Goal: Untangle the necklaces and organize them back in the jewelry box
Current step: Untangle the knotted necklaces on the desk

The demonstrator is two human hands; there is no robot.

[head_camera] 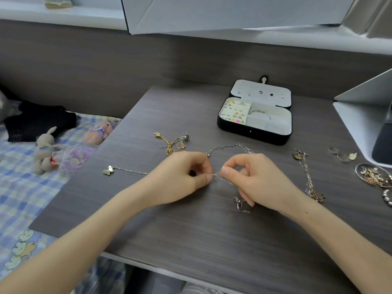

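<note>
left hand [182, 177] and right hand [252, 179] each pinch a thin silver necklace [218, 176] close together, probably to tease a knot loose over the counter [191, 230]. the jewelry box [252, 133] lies open at 1 o'clock. a gold necklace [171, 143] at 11 and another tangle [309, 184] at 3 lie clear of the way.

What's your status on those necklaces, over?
Both busy: left hand and right hand pinch silver chain. Open box behind. Loose: gold necklace, tangle at right; nothing blocks.

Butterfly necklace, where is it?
In the head view, the butterfly necklace lies on the table near its left edge, just left of the left hand.
</note>
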